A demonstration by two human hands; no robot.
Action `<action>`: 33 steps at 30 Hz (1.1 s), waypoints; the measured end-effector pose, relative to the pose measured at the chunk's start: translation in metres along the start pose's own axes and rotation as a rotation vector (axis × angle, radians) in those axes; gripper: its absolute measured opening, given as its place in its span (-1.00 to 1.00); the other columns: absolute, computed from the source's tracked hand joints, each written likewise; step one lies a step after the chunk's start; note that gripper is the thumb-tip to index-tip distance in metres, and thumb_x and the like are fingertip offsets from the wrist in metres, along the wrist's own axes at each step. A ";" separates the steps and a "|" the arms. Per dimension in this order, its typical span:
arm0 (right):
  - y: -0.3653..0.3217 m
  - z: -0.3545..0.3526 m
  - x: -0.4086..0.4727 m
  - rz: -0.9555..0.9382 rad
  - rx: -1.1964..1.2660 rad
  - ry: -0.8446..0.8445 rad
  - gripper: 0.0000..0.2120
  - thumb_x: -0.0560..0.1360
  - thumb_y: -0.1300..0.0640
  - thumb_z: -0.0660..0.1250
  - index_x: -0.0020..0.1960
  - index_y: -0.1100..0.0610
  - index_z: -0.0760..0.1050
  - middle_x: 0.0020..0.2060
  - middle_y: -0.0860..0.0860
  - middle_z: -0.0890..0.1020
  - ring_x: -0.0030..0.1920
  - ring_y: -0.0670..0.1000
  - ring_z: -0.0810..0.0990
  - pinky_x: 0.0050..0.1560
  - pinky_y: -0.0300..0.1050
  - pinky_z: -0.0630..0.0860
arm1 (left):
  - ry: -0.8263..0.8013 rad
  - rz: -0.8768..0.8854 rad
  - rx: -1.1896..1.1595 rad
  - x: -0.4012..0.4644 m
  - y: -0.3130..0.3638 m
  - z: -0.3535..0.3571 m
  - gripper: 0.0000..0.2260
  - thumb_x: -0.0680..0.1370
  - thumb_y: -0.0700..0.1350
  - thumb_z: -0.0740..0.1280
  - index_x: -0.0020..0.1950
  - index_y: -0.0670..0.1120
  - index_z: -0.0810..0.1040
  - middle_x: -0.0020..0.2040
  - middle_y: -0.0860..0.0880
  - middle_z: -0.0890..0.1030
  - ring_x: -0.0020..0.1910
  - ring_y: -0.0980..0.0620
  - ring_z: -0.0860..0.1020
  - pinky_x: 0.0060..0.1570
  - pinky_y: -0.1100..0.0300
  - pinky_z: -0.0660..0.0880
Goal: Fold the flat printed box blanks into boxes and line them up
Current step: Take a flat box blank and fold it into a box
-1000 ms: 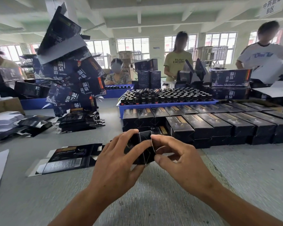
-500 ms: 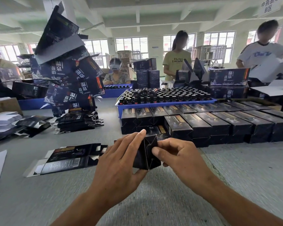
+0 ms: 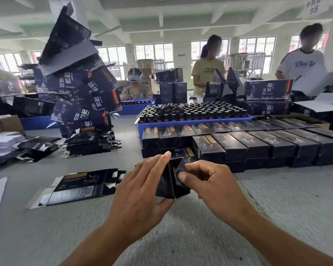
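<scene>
- A worker's two hands closed up the end of a dark printed box point(image 3: 171, 181) just above the grey table point(image 3: 277, 204), in front of a packing line where other people stood and sat at their own stations.
- The left hand point(image 3: 140, 189) wrapped round the box's left side, fingers laid along its far face and thumb underneath, apparently to keep the sleeve square while the end was worked.
- The right hand point(image 3: 210, 181) had its fingers curled and its thumb pressed onto the end flap, pushing it inward; that pinch looked like the tuck that locks the end.
- The box was held end-on to the camera, so its far end could not be seen.
- Finished boxes point(image 3: 258, 144) lay side by side in a stacked row beyond the hands, near enough, it seemed, for the next one to join the line.
- A flat blank point(image 3: 81, 187) lay printed side up on the table left of the hands, within reach as the likely next piece.
- More blanks sat in a low pile point(image 3: 88, 143) further back on the left.
- A blue tray of dark bottles point(image 3: 192, 114) stood directly behind the row of boxes.
</scene>
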State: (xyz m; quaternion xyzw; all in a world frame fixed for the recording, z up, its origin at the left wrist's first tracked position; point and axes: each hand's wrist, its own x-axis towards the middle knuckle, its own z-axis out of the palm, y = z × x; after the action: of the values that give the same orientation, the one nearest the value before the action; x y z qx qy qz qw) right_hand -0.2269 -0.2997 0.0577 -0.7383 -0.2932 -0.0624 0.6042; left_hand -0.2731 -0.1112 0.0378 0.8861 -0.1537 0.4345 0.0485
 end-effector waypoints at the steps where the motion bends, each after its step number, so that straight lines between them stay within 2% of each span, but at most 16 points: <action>1: -0.001 -0.002 0.001 0.010 0.026 -0.018 -0.92 0.52 0.15 0.45 -0.01 0.00 0.67 -0.25 -0.19 0.71 -0.28 -0.24 0.65 -0.30 -0.43 0.50 | -0.001 -0.003 -0.007 0.000 0.000 0.000 -0.20 0.38 0.15 0.43 0.55 -0.09 0.26 0.40 0.05 0.38 0.32 0.03 0.42 0.17 0.14 0.41; 5: -0.001 -0.007 0.003 0.039 0.029 -0.053 -0.91 0.52 0.09 0.45 0.01 -0.01 0.68 -0.22 -0.07 0.73 -0.33 -0.19 0.60 -0.33 -0.28 0.54 | 0.009 -0.005 -0.015 0.000 0.001 -0.001 -0.21 0.40 0.16 0.42 0.55 -0.08 0.25 0.40 0.05 0.37 0.31 0.04 0.42 0.19 0.15 0.38; 9: 0.002 -0.006 0.003 0.030 0.001 -0.060 -0.86 0.51 0.03 0.45 0.07 -0.05 0.65 -0.17 -0.12 0.72 -0.25 -0.16 0.65 -0.27 -0.27 0.57 | -0.002 -0.023 -0.029 0.000 0.001 -0.002 -0.15 0.35 0.13 0.48 0.56 -0.07 0.23 0.40 0.03 0.40 0.32 0.04 0.41 0.21 0.13 0.38; 12: 0.005 -0.004 0.002 0.043 -0.002 -0.086 -0.51 0.41 -0.24 0.49 0.30 -0.21 0.51 -0.04 -0.19 0.68 -0.04 -0.18 0.68 -0.15 -0.35 0.57 | -0.021 -0.006 -0.058 0.000 0.002 -0.002 -0.22 0.44 0.19 0.37 0.58 -0.05 0.20 0.43 0.08 0.34 0.35 0.07 0.38 0.23 0.13 0.38; 14: 0.007 -0.002 0.001 0.060 -0.047 -0.114 -0.33 0.31 -0.41 0.44 0.38 -0.36 0.36 0.02 -0.21 0.65 0.05 -0.22 0.65 -0.10 -0.33 0.60 | -0.054 0.022 -0.091 0.000 0.004 -0.001 -0.24 0.47 0.19 0.31 0.60 -0.03 0.16 0.47 0.11 0.32 0.43 0.09 0.34 0.33 0.16 0.33; 16: 0.008 0.001 0.001 0.071 -0.067 -0.111 -0.34 0.33 -0.39 0.40 0.39 -0.40 0.31 0.09 -0.19 0.62 0.09 -0.19 0.65 -0.04 -0.25 0.64 | -0.076 0.058 -0.113 -0.001 0.005 0.002 -0.25 0.49 0.15 0.30 0.62 -0.04 0.12 0.53 0.09 0.29 0.53 0.08 0.26 0.48 0.20 0.21; 17: 0.008 0.002 0.001 0.073 -0.032 -0.083 -0.38 0.36 -0.30 0.40 0.39 -0.37 0.33 0.10 -0.16 0.63 0.07 -0.17 0.66 -0.05 -0.23 0.64 | -0.080 0.069 -0.112 -0.002 0.005 0.003 -0.25 0.50 0.13 0.31 0.62 -0.04 0.11 0.57 0.07 0.27 0.56 0.07 0.21 0.52 0.17 0.15; 19: 0.009 0.002 0.005 0.101 0.051 0.003 -0.44 0.38 -0.11 0.38 0.37 -0.27 0.38 0.03 -0.10 0.67 -0.02 -0.14 0.69 -0.14 -0.24 0.64 | -0.067 0.045 -0.097 -0.002 0.005 0.003 -0.23 0.50 0.08 0.37 0.62 -0.04 0.11 0.60 0.02 0.21 0.59 0.01 0.16 0.53 0.05 0.17; 21: 0.012 -0.003 0.009 0.178 0.092 0.069 -0.38 0.30 -0.02 0.38 0.35 -0.19 0.40 -0.03 -0.04 0.67 -0.05 -0.05 0.70 -0.11 -0.10 0.67 | -0.015 -0.062 -0.117 -0.001 0.004 0.003 -0.24 0.49 0.05 0.40 0.61 -0.02 0.13 0.59 -0.01 0.23 0.56 -0.03 0.21 0.48 -0.02 0.24; 23: 0.017 -0.009 0.013 0.262 0.128 0.067 -0.36 0.18 0.04 0.42 0.27 -0.13 0.45 -0.04 -0.01 0.67 -0.02 0.01 0.69 0.02 0.03 0.67 | 0.045 -0.225 -0.196 0.000 0.004 0.002 -0.34 0.56 0.07 0.38 0.59 0.03 0.17 0.55 0.03 0.25 0.52 0.06 0.24 0.42 0.08 0.25; 24: 0.020 -0.011 0.015 0.297 0.155 0.053 -0.39 0.14 0.08 0.43 0.20 -0.10 0.50 -0.07 -0.03 0.68 -0.03 0.01 0.69 0.04 0.04 0.67 | 0.051 -0.331 -0.282 0.000 0.003 0.001 -0.38 0.59 0.12 0.35 0.58 0.10 0.17 0.53 0.10 0.25 0.50 0.15 0.25 0.39 0.17 0.26; 26: 0.024 -0.012 0.016 0.353 0.227 0.000 -0.45 0.11 0.16 0.43 0.11 0.01 0.56 -0.18 -0.06 0.72 -0.10 -0.01 0.70 0.02 0.02 0.68 | 0.036 -0.563 -0.556 0.002 0.000 0.000 -0.35 0.50 0.27 0.29 0.54 0.25 0.15 0.45 0.17 0.34 0.37 0.29 0.37 0.23 0.31 0.34; 28: 0.024 -0.009 0.016 0.380 0.251 -0.081 -0.47 0.10 0.22 0.44 0.09 0.09 0.58 -0.17 -0.02 0.73 -0.12 0.00 0.72 -0.01 -0.03 0.68 | 0.018 -0.761 -0.849 0.004 -0.005 0.001 -0.26 0.39 0.34 0.32 0.54 0.25 0.19 0.35 0.16 0.49 0.21 0.32 0.52 0.08 0.34 0.44; 30: 0.025 -0.007 0.014 0.377 0.176 -0.169 -0.48 0.11 0.21 0.47 0.09 0.09 0.58 -0.08 0.05 0.73 -0.03 0.03 0.72 0.07 0.02 0.66 | -0.018 -0.837 -1.017 0.006 -0.010 0.003 -0.25 0.38 0.31 0.36 0.54 0.21 0.25 0.22 0.12 0.64 0.13 0.26 0.61 0.12 0.20 0.54; 31: 0.023 -0.005 0.012 0.370 0.124 -0.210 -0.48 0.12 0.18 0.48 0.09 0.06 0.59 -0.04 0.06 0.73 0.01 0.05 0.72 0.13 0.06 0.64 | -0.021 -0.833 -1.055 0.006 -0.011 0.004 -0.32 0.40 0.26 0.38 0.50 0.20 0.31 0.16 0.11 0.68 0.10 0.20 0.64 0.14 0.13 0.58; 33: 0.021 -0.004 0.010 0.353 0.068 -0.265 -0.51 0.19 0.11 0.51 0.13 0.00 0.58 -0.01 -0.03 0.73 0.03 -0.03 0.71 0.19 0.04 0.59 | 0.001 -0.809 -1.096 0.007 -0.012 0.004 -0.47 0.43 0.16 0.41 0.40 0.22 0.41 0.11 0.10 0.70 0.07 0.12 0.67 0.06 0.14 0.63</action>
State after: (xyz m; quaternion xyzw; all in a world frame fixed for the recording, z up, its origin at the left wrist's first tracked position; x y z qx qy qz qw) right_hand -0.2068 -0.3022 0.0457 -0.7592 -0.2382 0.1516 0.5864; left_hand -0.2626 -0.1026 0.0412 0.7211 -0.0081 0.2417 0.6492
